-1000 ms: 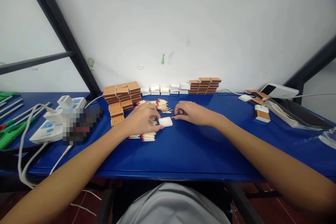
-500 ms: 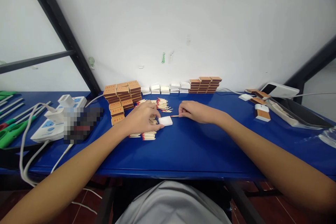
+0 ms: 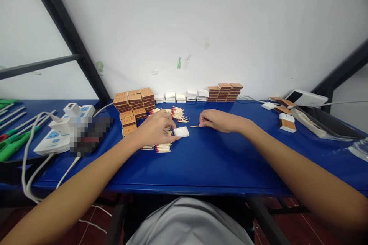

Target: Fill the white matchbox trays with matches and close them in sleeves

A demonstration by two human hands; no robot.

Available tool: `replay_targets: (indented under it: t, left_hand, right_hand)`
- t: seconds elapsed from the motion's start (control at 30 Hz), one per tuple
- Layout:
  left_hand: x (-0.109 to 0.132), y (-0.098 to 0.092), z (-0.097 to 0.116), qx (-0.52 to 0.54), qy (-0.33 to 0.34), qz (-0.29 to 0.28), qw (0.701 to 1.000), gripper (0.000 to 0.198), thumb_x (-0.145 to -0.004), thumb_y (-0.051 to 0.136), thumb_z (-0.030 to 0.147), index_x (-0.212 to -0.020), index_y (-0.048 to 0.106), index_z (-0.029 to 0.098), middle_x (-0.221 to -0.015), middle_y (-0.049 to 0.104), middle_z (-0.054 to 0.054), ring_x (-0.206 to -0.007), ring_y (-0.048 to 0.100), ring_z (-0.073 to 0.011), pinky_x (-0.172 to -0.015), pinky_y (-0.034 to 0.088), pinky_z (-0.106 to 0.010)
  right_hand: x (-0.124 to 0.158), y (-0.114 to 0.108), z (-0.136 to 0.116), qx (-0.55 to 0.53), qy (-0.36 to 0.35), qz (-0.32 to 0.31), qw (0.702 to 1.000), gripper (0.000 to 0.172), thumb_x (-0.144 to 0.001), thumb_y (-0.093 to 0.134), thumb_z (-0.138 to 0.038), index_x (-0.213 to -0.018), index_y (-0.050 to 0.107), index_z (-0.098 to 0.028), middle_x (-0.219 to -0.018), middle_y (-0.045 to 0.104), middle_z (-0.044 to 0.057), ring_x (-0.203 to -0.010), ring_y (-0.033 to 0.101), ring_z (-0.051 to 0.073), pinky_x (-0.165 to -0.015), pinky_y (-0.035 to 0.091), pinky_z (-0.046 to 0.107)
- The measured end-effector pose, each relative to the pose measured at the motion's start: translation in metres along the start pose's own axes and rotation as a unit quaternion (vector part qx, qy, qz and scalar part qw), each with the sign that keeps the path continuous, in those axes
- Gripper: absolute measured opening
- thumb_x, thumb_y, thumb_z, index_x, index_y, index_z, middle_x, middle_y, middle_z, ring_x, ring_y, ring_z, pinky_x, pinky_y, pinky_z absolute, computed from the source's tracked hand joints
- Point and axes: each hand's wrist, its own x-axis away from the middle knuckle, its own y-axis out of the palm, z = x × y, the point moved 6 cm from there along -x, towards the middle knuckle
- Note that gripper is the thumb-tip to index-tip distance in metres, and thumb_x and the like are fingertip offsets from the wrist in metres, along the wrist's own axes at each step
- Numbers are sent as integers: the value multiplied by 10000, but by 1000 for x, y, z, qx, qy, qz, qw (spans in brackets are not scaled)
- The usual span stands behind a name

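My left hand (image 3: 156, 127) grips the near-left edge of a small white matchbox tray (image 3: 181, 132) between thumb and fingers. The tray lies on the blue table. To its right, my right hand (image 3: 214, 120) is closed in a pinch on matches (image 3: 194, 126), whose red heads point left toward the tray; whether it is one match or more I cannot make out. Loose red-headed matches (image 3: 178, 114) lie in piles behind the tray. More matches (image 3: 163, 147) sit in front of my left hand, which partly hides the pile beneath it.
Brown matchboxes (image 3: 135, 101) are stacked at the back left, others (image 3: 225, 92) at the back right. White trays (image 3: 180, 98) line the wall between them. A power strip (image 3: 54, 138) with cables stands left. Loose matchboxes (image 3: 287, 125) and a white power bank (image 3: 307, 98) lie right.
My right hand has moved slightly right, away from the tray, with the matches still in its pinch. My left hand and the tray have stayed put.
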Motion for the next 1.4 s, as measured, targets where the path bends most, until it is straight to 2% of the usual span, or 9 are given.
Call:
replay_targets:
  t: [0.27,0.47,0.73,0.9,1.03,1.23,1.33,1.4]
  left_hand:
    - [1,1,-1,1,0,0,1000,311,-892,804,501,-987,802,205,-1008,683,-75,-1069,610,-281,-950,483,-418]
    - [1,2,-2,-1,-1,1,1000,311,-886,804,504,-990,805,211,-1004,689,-80,-1074,607,-287,-913,494,-410]
    - [1,4,-3,-3,12,5,1000,316,-891,803,506,-996,801,208,-1020,697,-76,-1075,613,-279,-949,487,-422]
    - [1,3,-1,-7,10,3,1000,316,-893,801,509,-989,799,207,-1026,696,-78,-1079,615,-282,-950,485,-428]
    - [1,2,-1,-5,8,0,1000,303,-894,800,497,-989,799,209,-1025,696,-78,-1082,612,-284,-933,490,-422]
    - [0,2,1,-8,13,1,1000,297,-897,797,498,-962,796,207,-1016,698,-81,-1071,623,-286,-962,488,-435]
    - [-1,2,1,-12,11,0,1000,302,-900,791,503,-952,797,206,-1014,695,-86,-1061,624,-286,-964,487,-436]
    - [-1,1,1,-10,11,1,1000,303,-901,789,503,-959,800,206,-1008,696,-86,-1056,624,-285,-960,490,-434]
  right_hand:
    - [8,-9,2,-20,30,-15,999,313,-960,568,-504,-948,677,-211,-1049,741,123,-909,657,270,-778,463,355]
    - [11,-14,13,4,54,-23,998,310,-962,546,-486,-928,673,-205,-1043,737,129,-900,655,276,-761,456,362]
    - [10,-13,11,-10,43,-32,999,340,-941,547,-523,-926,669,-206,-1032,731,130,-887,644,272,-759,446,358]
    - [9,-11,14,-44,38,-65,996,452,-921,555,-635,-939,668,-199,-912,702,108,-794,609,247,-721,432,351]
    - [5,-10,14,-49,33,-52,997,511,-923,535,-690,-961,660,-196,-897,692,100,-783,593,235,-715,418,346]
    - [5,-9,12,-36,34,-31,998,486,-977,472,-652,-946,651,-201,-922,691,103,-817,590,238,-735,418,349]
    - [6,-8,13,-31,41,-36,998,419,-994,489,-593,-937,635,-204,-942,695,102,-818,592,232,-732,420,344]
    - [5,-9,13,-27,39,-16,999,365,-1003,497,-541,-938,622,-204,-980,698,105,-835,597,230,-739,425,340]
